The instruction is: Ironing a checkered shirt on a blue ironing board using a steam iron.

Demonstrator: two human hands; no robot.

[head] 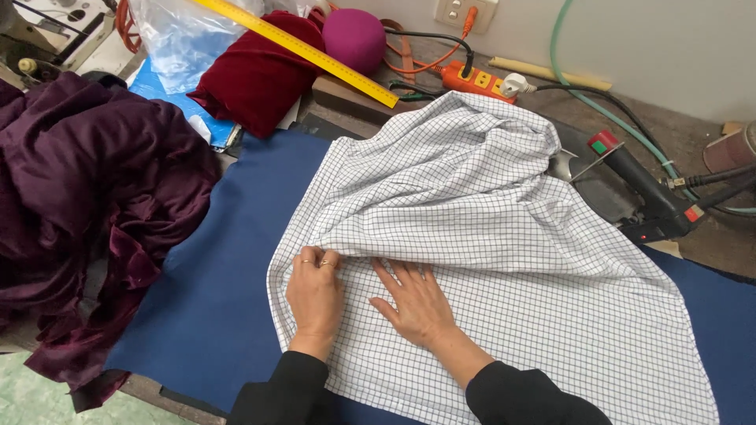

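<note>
Pinching a fold of checked shirt (488,236) with left hand (315,295), right hand (417,303) fingers spread flat; clear plastic bag (185,35) at 11 o'clock.

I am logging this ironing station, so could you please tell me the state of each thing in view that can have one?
White checked cotton shirt: crumpled, spread on the blue padded board.
Left hand: fingers pinching a shirt fold.
Right hand: flat, pressing the shirt.
Black steam iron: lying at the shirt's far edge, unheld.
Orange power strip: plug inserted.
Purple velvet cloth: heaped.
Yellow ruler: resting on red velvet.
</note>
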